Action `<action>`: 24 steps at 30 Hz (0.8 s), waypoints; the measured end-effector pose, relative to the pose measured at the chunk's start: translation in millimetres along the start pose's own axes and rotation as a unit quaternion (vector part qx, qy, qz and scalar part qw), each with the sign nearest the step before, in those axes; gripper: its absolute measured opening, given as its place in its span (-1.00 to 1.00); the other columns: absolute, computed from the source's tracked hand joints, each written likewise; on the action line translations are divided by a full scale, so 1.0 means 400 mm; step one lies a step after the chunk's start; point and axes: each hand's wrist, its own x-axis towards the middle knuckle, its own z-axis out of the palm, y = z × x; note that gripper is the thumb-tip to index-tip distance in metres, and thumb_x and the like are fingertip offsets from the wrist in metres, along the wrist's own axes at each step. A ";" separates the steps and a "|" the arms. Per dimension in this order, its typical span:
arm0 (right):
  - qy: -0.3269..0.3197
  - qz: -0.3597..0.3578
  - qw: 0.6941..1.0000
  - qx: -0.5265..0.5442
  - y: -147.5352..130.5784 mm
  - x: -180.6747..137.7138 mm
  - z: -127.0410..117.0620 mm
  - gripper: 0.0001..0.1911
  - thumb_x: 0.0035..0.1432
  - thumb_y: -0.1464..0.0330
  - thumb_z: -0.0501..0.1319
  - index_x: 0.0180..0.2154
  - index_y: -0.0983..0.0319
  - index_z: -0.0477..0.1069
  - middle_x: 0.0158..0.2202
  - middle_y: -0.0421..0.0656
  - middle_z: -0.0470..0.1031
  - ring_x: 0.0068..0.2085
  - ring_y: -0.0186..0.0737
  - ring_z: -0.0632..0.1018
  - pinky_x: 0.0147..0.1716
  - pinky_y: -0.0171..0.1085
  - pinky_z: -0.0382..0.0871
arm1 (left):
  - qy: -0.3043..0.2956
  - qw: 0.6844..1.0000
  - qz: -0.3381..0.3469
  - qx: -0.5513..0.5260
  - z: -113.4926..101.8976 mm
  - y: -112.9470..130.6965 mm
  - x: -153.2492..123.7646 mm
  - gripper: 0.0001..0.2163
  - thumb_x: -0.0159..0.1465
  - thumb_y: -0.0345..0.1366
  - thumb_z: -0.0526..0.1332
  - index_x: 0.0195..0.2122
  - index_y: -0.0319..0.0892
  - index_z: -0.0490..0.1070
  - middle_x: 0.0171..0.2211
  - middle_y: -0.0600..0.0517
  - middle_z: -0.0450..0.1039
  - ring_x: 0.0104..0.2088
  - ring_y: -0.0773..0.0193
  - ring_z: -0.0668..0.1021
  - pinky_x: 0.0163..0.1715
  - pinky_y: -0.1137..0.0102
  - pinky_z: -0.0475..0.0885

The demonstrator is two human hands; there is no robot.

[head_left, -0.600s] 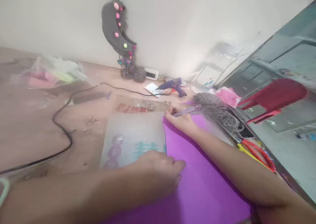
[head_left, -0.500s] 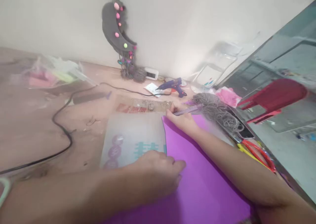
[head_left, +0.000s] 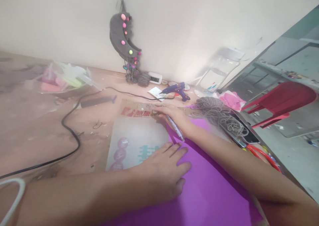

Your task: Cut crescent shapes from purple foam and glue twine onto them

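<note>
A purple sheet [head_left: 209,183] lies in front of me, partly under my arms. My left hand [head_left: 165,169] rests on its left part with the fingers spread, and nothing shows in them. A slim pen [head_left: 175,128] is tucked in my right hand [head_left: 174,114], slanting back toward the left hand. The right fingertips reach left over a clear plastic piece with red print [head_left: 139,112], where a small item at their tips is too blurred to name. Left of the purple sheet lies a whitish printed sheet [head_left: 134,131] with purple circles and teal marks.
A blue glue gun [head_left: 175,89] rests at the back, its black cord [head_left: 72,133] curving left. Grey yarn [head_left: 211,108], a phone [head_left: 250,136] and red-handled scissors [head_left: 264,156] line the right edge. A clear jar [head_left: 216,73] and a plastic bag [head_left: 64,76] stand farther back.
My right hand has moved left off the purple sheet's top edge, and the pen now tilts down toward me. My left hand's curled fingers have spread out flat.
</note>
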 end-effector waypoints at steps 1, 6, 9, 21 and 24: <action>-0.013 -0.012 1.000 -0.019 0.003 0.016 0.000 -0.69 0.39 0.40 0.07 0.07 0.19 0.47 0.00 -0.05 0.55 0.04 -0.12 0.51 0.05 -0.13 0.35 | -0.002 1.000 0.001 -0.007 0.000 -0.001 -0.001 -0.67 0.36 -0.24 0.09 0.10 -0.23 0.39 0.30 -0.28 0.24 0.28 -0.16 0.33 0.28 0.01 0.23; -0.068 -0.065 0.983 -0.160 0.012 0.088 0.001 -0.79 0.33 0.33 0.18 -0.13 0.23 0.57 -0.30 -0.03 0.49 -0.22 -0.08 0.43 -0.22 -0.17 0.27 | 0.005 0.999 -0.016 -0.041 0.008 -0.003 -0.005 -0.65 0.35 -0.25 0.10 0.11 -0.22 0.38 0.32 -0.24 0.22 0.31 -0.14 0.28 0.31 0.00 0.18; -0.077 -0.068 0.982 -0.161 0.013 0.099 0.001 -0.82 0.28 0.28 0.24 -0.25 0.26 0.54 -0.32 -0.03 0.48 -0.22 -0.08 0.41 -0.23 -0.18 0.23 | 0.012 0.998 -0.020 -0.053 0.011 -0.003 -0.005 -0.65 0.35 -0.25 0.10 0.12 -0.21 0.38 0.32 -0.22 0.22 0.32 -0.13 0.28 0.32 0.00 0.16; -0.120 0.095 0.987 0.040 -0.033 -0.035 -0.145 -0.99 0.22 0.43 0.25 -0.28 0.24 0.45 -0.32 -0.16 0.50 -0.31 -0.24 0.49 -0.29 -0.28 0.32 | 0.001 0.998 -0.025 -0.060 0.002 -0.001 -0.005 -0.65 0.35 -0.26 0.09 0.13 -0.21 0.38 0.32 -0.23 0.22 0.34 -0.10 0.24 0.34 0.02 0.13; -0.125 0.075 0.989 0.004 -0.036 -0.062 -0.132 -0.94 0.25 0.46 0.22 -0.24 0.24 0.46 -0.30 -0.15 0.48 -0.27 -0.23 0.49 -0.24 -0.27 0.34 | -0.006 0.998 -0.023 -0.061 -0.001 0.000 -0.006 -0.64 0.35 -0.26 0.08 0.13 -0.21 0.37 0.31 -0.22 0.23 0.34 -0.09 0.24 0.34 0.03 0.11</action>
